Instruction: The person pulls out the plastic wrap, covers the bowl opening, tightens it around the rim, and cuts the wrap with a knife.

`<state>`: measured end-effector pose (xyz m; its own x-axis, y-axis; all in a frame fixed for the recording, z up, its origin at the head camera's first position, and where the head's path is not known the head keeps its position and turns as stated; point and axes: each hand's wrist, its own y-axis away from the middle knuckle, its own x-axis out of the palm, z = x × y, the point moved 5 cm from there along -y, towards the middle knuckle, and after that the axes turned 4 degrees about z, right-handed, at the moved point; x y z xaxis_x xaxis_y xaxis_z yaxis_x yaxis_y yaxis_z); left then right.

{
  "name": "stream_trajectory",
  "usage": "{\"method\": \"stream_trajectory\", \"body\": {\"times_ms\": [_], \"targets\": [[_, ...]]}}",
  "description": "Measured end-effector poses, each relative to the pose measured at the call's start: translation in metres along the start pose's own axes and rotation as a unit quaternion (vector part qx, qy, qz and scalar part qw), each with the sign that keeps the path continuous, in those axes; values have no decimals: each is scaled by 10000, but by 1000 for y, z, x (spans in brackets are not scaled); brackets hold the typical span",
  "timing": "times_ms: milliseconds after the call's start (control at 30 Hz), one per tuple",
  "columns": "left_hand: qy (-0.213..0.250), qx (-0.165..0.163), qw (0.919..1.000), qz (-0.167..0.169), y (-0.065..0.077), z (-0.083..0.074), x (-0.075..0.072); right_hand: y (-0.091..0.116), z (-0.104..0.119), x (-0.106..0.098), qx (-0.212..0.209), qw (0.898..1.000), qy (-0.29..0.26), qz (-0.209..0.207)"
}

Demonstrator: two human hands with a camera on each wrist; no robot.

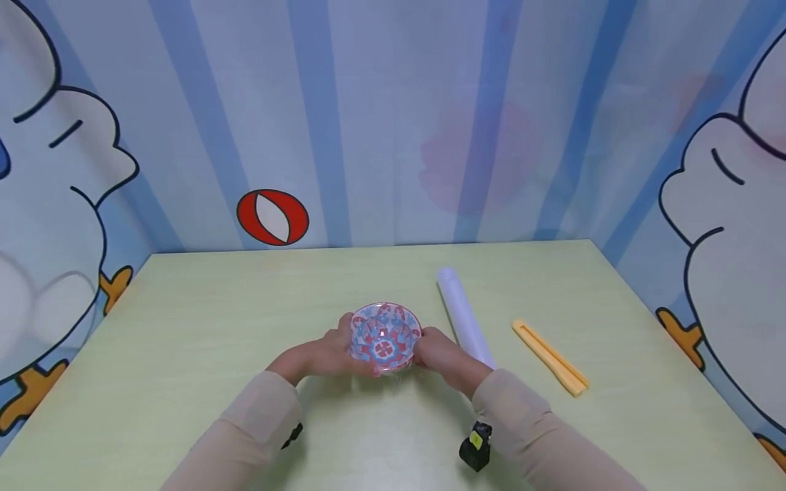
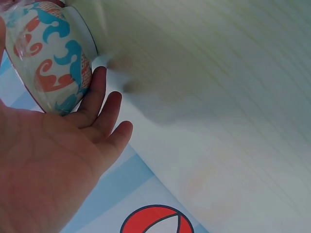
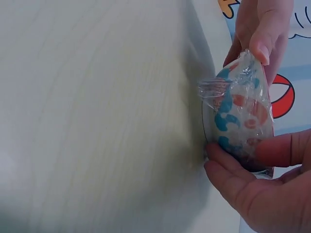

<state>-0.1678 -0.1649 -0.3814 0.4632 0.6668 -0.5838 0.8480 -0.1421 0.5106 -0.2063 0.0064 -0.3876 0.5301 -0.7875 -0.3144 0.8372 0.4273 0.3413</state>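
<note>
A small bowl (image 1: pixel 383 334) with a red, blue and white pattern is held above the table between both hands, its patterned inside facing the head camera. Clear plastic wrap (image 3: pixel 214 89) covers its outside and bunches near the base. On the left side, my left hand (image 1: pixel 334 351) grips the bowl, fingers lying along its outer wall in the left wrist view. My right hand (image 1: pixel 445 354) pinches the opposite side, with the thumb on the wrapped wall and fingers (image 3: pixel 228 177) by the base.
Right of the bowl, a pale purple roll (image 1: pixel 463 317) lies on the light wooden table (image 1: pixel 245 293), partly behind the right wrist. Farther right is a slim yellow-orange piece (image 1: pixel 549 356) with a lengthwise groove. A striped cartoon backdrop (image 1: pixel 393 123) stands along the table's far edge.
</note>
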Motion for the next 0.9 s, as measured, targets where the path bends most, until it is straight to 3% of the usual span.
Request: {"method": "stream_trajectory", "body": {"times_ms": [267,467,700,900], "targets": [[5,-36,10000,7,-2,1,0,2,0,1,-77,9999,-31,82],[77,45,10000,-30,-3,3,-2,3,0,4,54,9983,-253,522],[-42,27,9999,-90,-3,8,-6,-1,2,4,143,9969,416,649],[159,358,9988,-303,-6,8,-3,-1,3,0,94,9954,736,602]]}}
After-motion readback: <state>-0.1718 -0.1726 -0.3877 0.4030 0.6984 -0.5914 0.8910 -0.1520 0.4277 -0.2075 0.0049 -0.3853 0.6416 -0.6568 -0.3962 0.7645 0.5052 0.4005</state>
